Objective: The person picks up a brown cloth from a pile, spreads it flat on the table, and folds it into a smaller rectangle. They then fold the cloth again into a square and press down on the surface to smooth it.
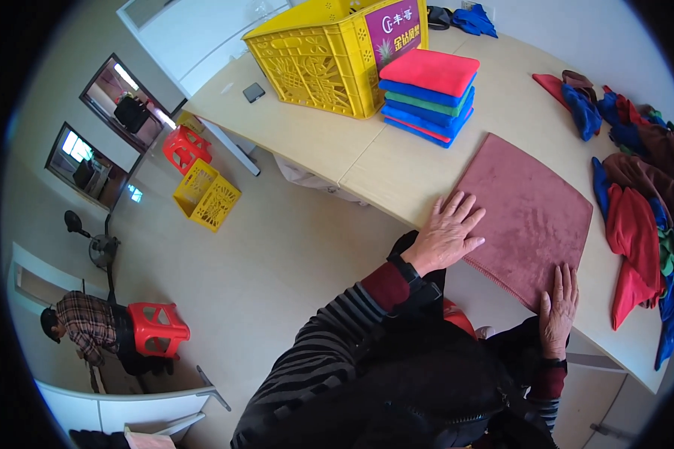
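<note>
A brownish-red cloth [528, 209] lies spread flat on the table, its near edge reaching the table's front edge. My left hand [448, 232] rests on the cloth's left corner with fingers spread. At the near right corner, my right hand [559, 310] lies along the cloth's edge, fingers stretched out. Neither hand grips anything. Just beyond the cloth stands a neat stack of folded cloths [429, 93] in red, blue and green. To the right, a loose heap of crumpled cloths [644, 194] in red, blue, brown and green spreads along the table.
Behind the stack stands a yellow plastic crate [314, 63] with a purple label; a small dark device [254, 93] lies beside it. On the floor are another yellow crate [207, 194] and a red stool [186, 148]. A person [90, 329] sits on a red stool at the far left.
</note>
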`<state>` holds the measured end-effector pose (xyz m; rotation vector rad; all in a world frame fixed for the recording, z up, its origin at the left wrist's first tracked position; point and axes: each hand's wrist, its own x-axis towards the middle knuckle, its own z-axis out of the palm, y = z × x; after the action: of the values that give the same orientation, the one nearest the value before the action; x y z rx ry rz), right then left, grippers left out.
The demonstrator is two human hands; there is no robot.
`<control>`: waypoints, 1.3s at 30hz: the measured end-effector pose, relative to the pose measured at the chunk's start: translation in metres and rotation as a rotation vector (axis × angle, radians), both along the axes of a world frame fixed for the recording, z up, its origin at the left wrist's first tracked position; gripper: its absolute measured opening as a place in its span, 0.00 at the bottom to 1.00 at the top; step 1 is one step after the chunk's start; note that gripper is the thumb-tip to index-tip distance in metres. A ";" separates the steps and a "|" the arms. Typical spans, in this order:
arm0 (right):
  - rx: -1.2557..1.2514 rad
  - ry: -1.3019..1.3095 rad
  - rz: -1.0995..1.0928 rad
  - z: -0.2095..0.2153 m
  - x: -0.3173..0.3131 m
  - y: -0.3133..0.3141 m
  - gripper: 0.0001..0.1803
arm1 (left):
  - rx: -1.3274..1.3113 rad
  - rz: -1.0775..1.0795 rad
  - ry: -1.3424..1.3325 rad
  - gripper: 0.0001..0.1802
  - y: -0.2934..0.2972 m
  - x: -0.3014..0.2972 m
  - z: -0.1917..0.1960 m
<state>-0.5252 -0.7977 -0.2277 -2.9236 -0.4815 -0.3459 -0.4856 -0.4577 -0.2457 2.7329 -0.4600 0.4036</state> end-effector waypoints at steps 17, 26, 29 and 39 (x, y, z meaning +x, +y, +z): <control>0.083 -0.064 0.133 0.001 -0.021 -0.022 0.43 | -0.113 -0.172 -0.122 0.35 0.035 -0.025 0.003; 0.031 -0.089 0.167 0.003 -0.021 -0.031 0.39 | -0.331 -0.193 -0.120 0.20 0.048 -0.013 -0.003; 0.108 -0.122 0.195 0.003 -0.016 -0.035 0.31 | -0.366 -0.195 -0.090 0.18 0.044 -0.010 -0.002; 0.470 0.222 0.209 0.053 -0.001 -0.041 0.18 | -0.410 -0.331 0.111 0.12 0.061 -0.001 0.054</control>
<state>-0.5265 -0.8390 -0.1744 -2.3949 -0.5752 -0.0862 -0.4866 -0.3968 -0.1920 2.2210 -0.6999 0.2268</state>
